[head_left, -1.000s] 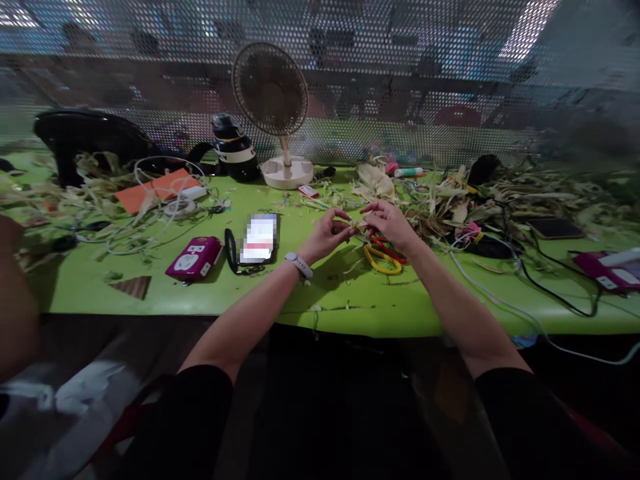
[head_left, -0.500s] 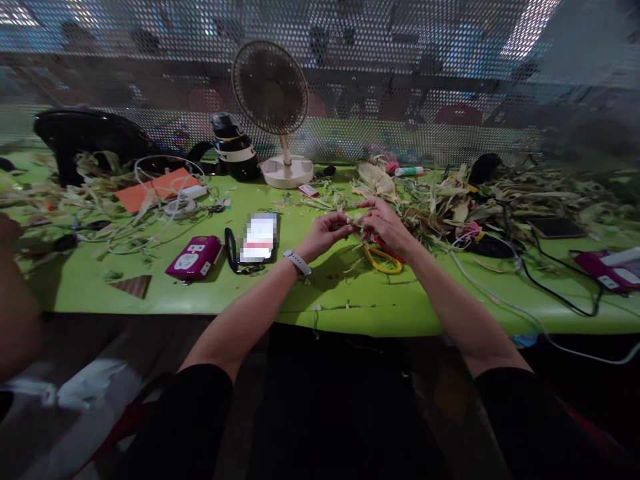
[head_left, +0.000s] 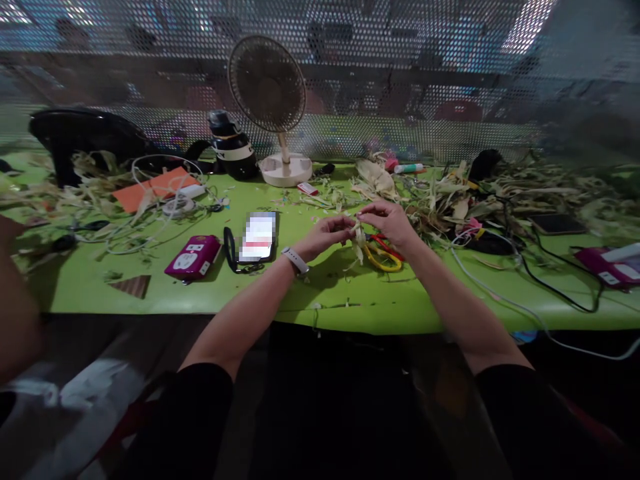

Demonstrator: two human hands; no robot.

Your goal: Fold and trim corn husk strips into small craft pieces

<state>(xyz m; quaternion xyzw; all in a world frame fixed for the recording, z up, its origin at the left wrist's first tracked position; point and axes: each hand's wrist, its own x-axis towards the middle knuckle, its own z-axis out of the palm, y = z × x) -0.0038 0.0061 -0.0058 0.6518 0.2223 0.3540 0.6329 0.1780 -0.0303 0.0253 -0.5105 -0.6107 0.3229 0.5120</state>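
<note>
Pale green husk strips point(head_left: 359, 245) hang down between my two hands above the green table point(head_left: 345, 320). My left hand point(head_left: 330, 235), with a light watch band on its wrist, pinches them from the left. My right hand point(head_left: 387, 220) is closed at their top end, thumb and index finger together. Just under my right hand lie scissors with yellow and red handles point(head_left: 383, 259), partly hidden. A large heap of dry husks point(head_left: 440, 200) lies beyond and to the right.
A phone point(head_left: 259, 237), a purple power socket point(head_left: 194, 258) and a brown striped triangle point(head_left: 133, 286) lie left. Behind stand a fan point(head_left: 286, 170) and a black bottle point(head_left: 235, 155). Cables point(head_left: 520, 308) cross the right side. Another person's arm point(head_left: 17, 300) is at far left.
The husk strips now hang lower and show more between my hands. My right hand has turned slightly, its fingers drawn together at the top of the strips.
</note>
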